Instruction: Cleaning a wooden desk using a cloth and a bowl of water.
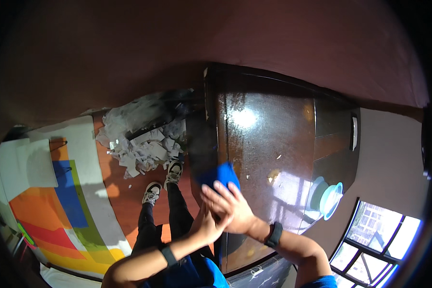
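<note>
A bright blue cloth [222, 175] is bunched over the near-left edge of a dark brown glossy table [269, 144]. Across the cloth lies my right hand [231, 205], its fingers pressed together on the lower part. My left hand [209, 227] is pushed up against the right one from below and the left. Most of its fingers are hidden behind the right hand, but the two hands close together around the cloth. On the tabletop, to the right of my hands, are a pale brown smear [273, 176] and a few small light crumbs.
A turquoise-rimmed round container [331, 201] stands at the table's right side, near a window [377, 240]. Torn white paper scraps [151, 149] and clear plastic [129, 120] are heaped on the reddish floor [125, 187] beyond my feet. A colour-striped panel [65, 201] is on the left.
</note>
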Action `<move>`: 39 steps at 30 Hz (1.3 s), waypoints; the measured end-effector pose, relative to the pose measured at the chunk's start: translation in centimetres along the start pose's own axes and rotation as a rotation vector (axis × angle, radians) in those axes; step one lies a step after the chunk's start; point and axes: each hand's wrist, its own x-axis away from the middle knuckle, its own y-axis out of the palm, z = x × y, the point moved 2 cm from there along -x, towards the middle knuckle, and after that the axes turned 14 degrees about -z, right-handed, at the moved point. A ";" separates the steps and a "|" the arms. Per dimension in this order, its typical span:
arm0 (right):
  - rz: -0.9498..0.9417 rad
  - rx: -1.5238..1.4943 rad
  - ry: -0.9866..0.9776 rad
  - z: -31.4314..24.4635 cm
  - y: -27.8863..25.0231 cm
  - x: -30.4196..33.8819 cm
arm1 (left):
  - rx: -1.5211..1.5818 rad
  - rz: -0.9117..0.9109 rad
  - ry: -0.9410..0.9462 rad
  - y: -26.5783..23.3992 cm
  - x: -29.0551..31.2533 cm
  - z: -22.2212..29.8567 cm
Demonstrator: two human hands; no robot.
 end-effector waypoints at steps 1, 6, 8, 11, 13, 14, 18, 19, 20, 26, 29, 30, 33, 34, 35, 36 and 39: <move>-0.016 -0.021 0.008 -0.8 0.5 1.3 | -0.083 -0.073 -0.082 -0.5 1.0 0.7; 0.137 -0.107 0.135 1.1 0.4 2.9 | 0.020 -0.195 -0.132 -6.2 0.2 2.5; 0.265 -0.101 0.206 3.0 -2.8 0.3 | -0.031 0.088 0.103 -7.3 -2.4 1.7; 0.437 -0.060 0.332 4.1 -6.4 -4.5 | 0.401 0.065 -0.085 -8.1 -6.1 -0.9; 0.487 -0.052 0.392 2.2 -5.5 -6.7 | 0.935 -0.117 -0.176 -8.3 -5.8 -3.1; 0.490 -0.024 0.409 1.3 -4.0 -6.8 | 0.859 -0.131 -0.153 -7.8 -5.2 -2.3; 0.516 -0.171 0.312 -3.4 0.0 -4.9 | 0.804 0.020 -0.232 -5.9 1.3 -3.8; 0.525 -0.219 0.331 -4.3 1.5 -4.4 | 0.805 0.045 -0.334 -6.1 2.8 -1.1; 0.531 -0.387 0.285 -6.3 0.4 -4.5 | 0.679 0.109 -0.166 -7.1 4.7 -2.5; 0.555 -1.549 0.358 -8.2 -1.2 -4.3 | -0.083 0.241 0.110 -12.8 10.0 4.2; 0.737 -2.202 0.017 -7.6 -1.7 -1.8 | -0.190 0.366 0.101 -14.3 8.1 7.5; 0.727 -2.347 -0.017 -7.6 -2.1 -0.4 | -0.152 0.378 0.198 -14.6 6.7 7.5; 0.820 -2.576 -0.371 -6.6 -2.5 4.4 | -0.256 0.399 0.261 -12.6 1.5 9.3; 0.875 -2.616 -0.432 -6.1 -2.7 5.9 | -0.301 0.417 0.320 -11.8 -0.6 9.5; 0.906 -2.654 -0.420 -5.5 -1.5 6.8 | -0.423 0.429 0.346 -11.0 -2.6 10.0; 0.921 -2.673 -0.335 -5.1 -1.0 7.4 | -0.551 0.446 0.365 -10.6 -4.3 10.3; 0.926 -2.646 -0.225 -4.5 0.3 8.1 | -0.708 0.481 0.296 -9.4 -8.6 10.0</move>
